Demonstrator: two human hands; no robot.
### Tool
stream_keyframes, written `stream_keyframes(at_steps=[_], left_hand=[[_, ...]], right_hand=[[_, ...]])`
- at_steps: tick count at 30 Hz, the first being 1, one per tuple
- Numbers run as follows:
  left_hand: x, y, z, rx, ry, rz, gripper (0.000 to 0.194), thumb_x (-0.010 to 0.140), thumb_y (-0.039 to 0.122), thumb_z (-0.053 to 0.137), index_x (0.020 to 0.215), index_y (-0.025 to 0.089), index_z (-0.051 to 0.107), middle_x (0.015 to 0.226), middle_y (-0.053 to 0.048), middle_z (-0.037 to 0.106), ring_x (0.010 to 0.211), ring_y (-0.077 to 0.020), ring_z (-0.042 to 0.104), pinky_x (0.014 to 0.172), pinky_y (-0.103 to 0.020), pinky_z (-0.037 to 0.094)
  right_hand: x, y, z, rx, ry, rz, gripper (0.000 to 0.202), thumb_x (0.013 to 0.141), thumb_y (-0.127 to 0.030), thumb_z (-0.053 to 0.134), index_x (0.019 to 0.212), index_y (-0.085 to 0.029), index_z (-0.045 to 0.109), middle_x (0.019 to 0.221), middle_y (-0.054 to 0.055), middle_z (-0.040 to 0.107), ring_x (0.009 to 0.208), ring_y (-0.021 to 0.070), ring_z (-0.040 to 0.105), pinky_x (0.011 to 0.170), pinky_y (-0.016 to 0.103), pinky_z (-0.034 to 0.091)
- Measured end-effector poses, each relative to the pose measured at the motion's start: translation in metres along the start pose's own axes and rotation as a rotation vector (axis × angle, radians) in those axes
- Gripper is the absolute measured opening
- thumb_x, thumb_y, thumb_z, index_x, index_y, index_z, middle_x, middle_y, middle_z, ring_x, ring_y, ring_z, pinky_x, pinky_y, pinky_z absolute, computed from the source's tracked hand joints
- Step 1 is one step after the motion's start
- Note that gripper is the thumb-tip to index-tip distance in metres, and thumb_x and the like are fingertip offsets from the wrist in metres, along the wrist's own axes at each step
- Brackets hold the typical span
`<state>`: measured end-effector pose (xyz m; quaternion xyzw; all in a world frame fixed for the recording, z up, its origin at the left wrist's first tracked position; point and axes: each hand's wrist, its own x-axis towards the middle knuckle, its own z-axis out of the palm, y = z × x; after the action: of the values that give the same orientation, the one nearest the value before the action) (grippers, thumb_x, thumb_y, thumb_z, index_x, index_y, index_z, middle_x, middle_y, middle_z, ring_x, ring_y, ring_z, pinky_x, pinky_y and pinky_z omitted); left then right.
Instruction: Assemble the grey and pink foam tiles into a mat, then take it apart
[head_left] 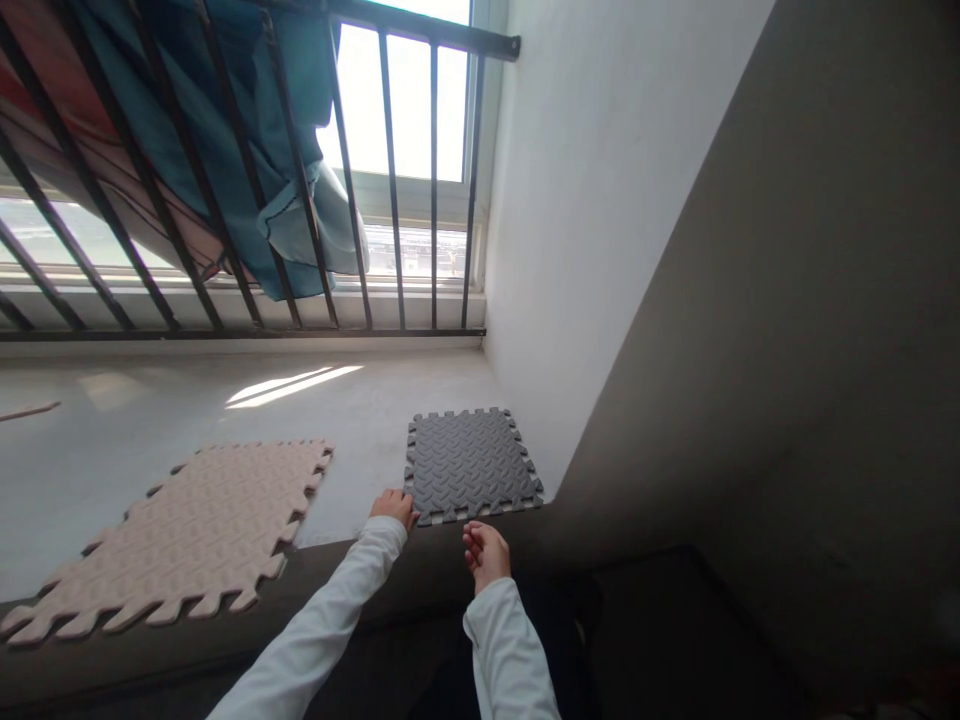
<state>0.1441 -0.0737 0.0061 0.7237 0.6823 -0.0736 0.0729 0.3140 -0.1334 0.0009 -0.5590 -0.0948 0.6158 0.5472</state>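
A dark grey foam mat tile [472, 460] with jigsaw-cut edges and a raised tread pattern lies flat on the pale ledge, close to the side wall. My left hand [392, 508] is closed at its front left corner, fingers bent over the edge. Just below the tile's front edge is my right hand [487, 555], palm side partly showing and fingers loosely curled with nothing visible in them. Whether its fingertips touch the tile cannot be told. To the left, beige foam mat tiles [202, 520] lie stacked, their front edge jutting past the ledge.
Black metal railing [390, 180] runs along the back in front of a window, with blue and pink fabric [300, 220] hanging behind it. A white wall [585, 200] rises on the right. The ledge [345, 420] drops off in front into shadow. A thin brownish strip [30, 411] lies far left.
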Motion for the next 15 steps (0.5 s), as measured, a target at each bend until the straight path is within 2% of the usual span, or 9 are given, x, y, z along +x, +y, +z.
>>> stream_keyframes(at_steps=[7,11,15], left_hand=[[-0.003,0.002,-0.001,-0.038,-0.029,0.020,0.026,0.078,0.027,0.043,0.100,0.017,0.055,0.115,-0.010,0.053,0.107,-0.0232,0.044,0.082,-0.034,0.039],[-0.010,0.001,-0.007,-0.047,-0.030,0.051,0.030,0.077,0.032,0.042,0.102,0.020,0.054,0.118,-0.009,0.051,0.109,-0.0240,0.043,0.084,-0.037,0.038],[-0.024,-0.020,-0.014,-0.072,0.006,0.064,0.034,0.077,0.029,0.043,0.110,0.024,0.050,0.126,-0.005,0.046,0.115,-0.0229,0.037,0.089,-0.039,0.035]], right_hand=[[0.001,0.000,0.003,-0.002,0.001,0.009,0.017,0.044,-0.022,0.059,0.061,-0.020,0.060,0.068,0.001,0.065,0.065,0.0137,0.059,0.047,0.019,0.037],[0.000,-0.002,0.004,-0.006,0.000,0.018,0.018,0.043,-0.022,0.059,0.061,-0.019,0.059,0.067,0.001,0.065,0.065,0.0144,0.059,0.047,0.020,0.037],[-0.001,-0.005,0.002,-0.008,0.005,0.023,0.019,0.042,-0.022,0.060,0.061,-0.019,0.059,0.067,0.001,0.065,0.064,0.0142,0.058,0.047,0.020,0.037]])
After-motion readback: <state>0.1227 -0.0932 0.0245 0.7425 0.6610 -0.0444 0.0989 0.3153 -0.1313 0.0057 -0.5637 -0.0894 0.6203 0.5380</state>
